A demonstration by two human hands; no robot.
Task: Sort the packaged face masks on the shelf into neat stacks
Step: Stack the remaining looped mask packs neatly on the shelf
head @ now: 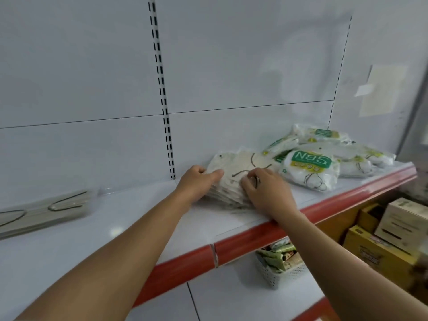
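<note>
A stack of clear-packaged pale face masks (234, 174) lies on the white shelf (115, 228) with a red front edge. My left hand (199, 181) grips the stack's left side, thumb on top. On the stack's right side my right hand (266, 191) holds it with curled fingers. To the right lies a loose heap of white and green N95 mask packs (310, 167), overlapping at odd angles. A flat pack of grey masks (44, 212) sits at the far left of the shelf.
The white back panel has slotted uprights (162, 89). Below the shelf a white mesh basket (280, 265) holds green packets, and cardboard boxes (393, 232) stand at the lower right. A pale paper (382, 89) is stuck on the right wall.
</note>
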